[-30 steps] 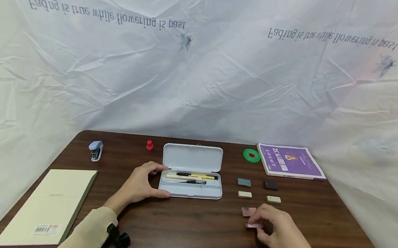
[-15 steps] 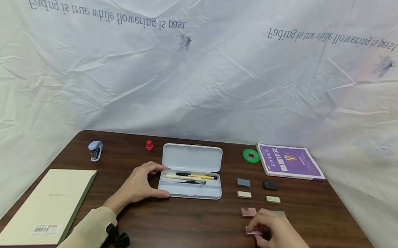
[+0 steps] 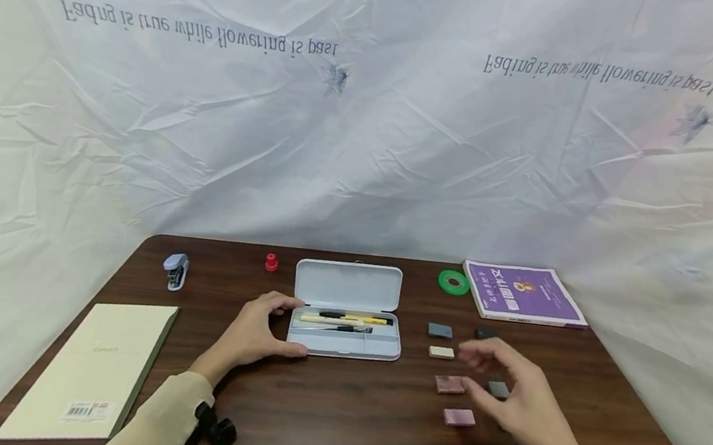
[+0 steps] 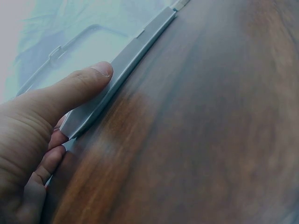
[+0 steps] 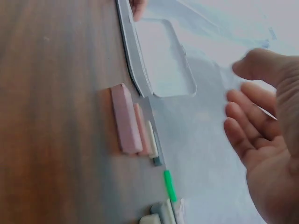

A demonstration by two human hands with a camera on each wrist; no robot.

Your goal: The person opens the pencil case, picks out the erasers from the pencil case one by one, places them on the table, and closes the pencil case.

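Observation:
An opened pale pencil case (image 3: 349,285) stands mid-table, its lid raised, with several pens (image 3: 355,319) inside. My left hand (image 3: 257,330) holds its left end, thumb (image 4: 93,77) against the front edge and fingers behind. Over the right of the table, my right hand (image 3: 525,392) is spread and holds nothing. Beside it lie small blocks that look like erasers: lilac (image 3: 459,417), pink (image 3: 449,385), white (image 3: 441,353), blue-grey (image 3: 439,330) and grey-green (image 3: 499,390). A dark block (image 3: 485,334) is partly hidden by the right hand.
A purple book (image 3: 523,294) and a green ring-shaped roll (image 3: 453,283) lie at the back right. A small red object (image 3: 271,263) and a stapler (image 3: 175,272) stand at the back left. The cream notebook (image 3: 90,368) occupies the left side.
My right hand has let go of the lilac block, which now lies flat, then lifted and moved toward the back with its fingers spread. My left hand stays on the case.

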